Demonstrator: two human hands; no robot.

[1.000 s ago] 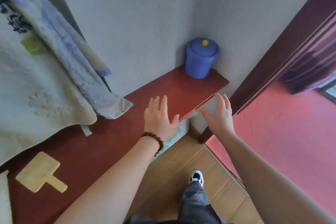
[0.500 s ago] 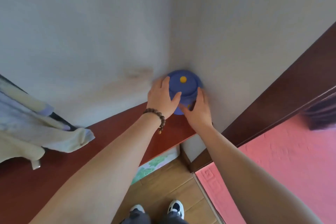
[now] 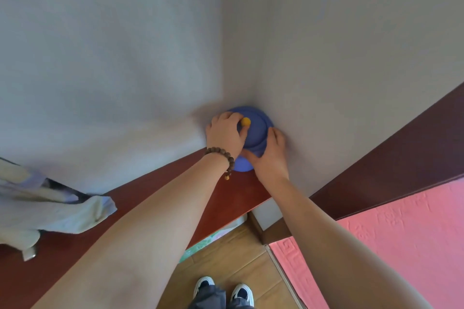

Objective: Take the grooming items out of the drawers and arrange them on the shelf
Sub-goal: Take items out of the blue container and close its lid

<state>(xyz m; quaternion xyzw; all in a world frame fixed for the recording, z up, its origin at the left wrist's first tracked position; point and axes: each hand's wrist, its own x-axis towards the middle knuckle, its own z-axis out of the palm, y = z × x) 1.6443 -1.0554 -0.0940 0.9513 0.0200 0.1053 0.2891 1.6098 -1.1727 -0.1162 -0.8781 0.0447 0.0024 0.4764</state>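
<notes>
You are looking at a scene with no readable text: nothing is showing any label, brand, number or sign.

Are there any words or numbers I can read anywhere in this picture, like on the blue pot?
No readable text anywhere.
Blue container: plain lid with a yellow knob, no label showing.
Pink wall panel: raised patterns only, not letters.
Cloth: no print that can be read.
</notes>
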